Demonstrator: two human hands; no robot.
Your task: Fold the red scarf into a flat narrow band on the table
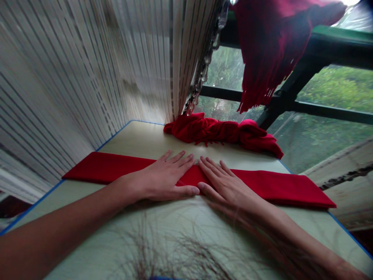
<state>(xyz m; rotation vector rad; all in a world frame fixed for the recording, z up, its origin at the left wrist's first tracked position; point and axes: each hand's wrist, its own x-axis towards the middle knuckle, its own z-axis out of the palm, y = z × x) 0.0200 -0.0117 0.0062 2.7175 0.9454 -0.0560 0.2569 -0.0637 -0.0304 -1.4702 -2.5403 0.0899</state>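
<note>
Loose dark strands of hair (186, 258) blur across the nearest part of a pale, smooth tabletop with a thin blue edge (131, 241). Beyond them, a long red strip of flat folded cloth (279, 186) lies crosswise on the tabletop, reaching its edges on both sides. The left hand (166, 177) and right hand (223, 179) rest palm down on the strip's middle, fingers extended and a little apart, pinching nothing — the thumb tips meet or nearly meet, and red shows between the hands.

Farther back, a bunched, deep-red fabric with short fringe (221, 130) lies along the far edge, apart from the strip. To the left hangs a whitish curtain of fine vertical strings (87, 70), a strand of clear and dark beads (206, 62) beside it. On the right, a fringed crimson cloth (265, 58) hangs before a dark-green-framed window (317, 107) — leafy green foliage (349, 85) outside.
</note>
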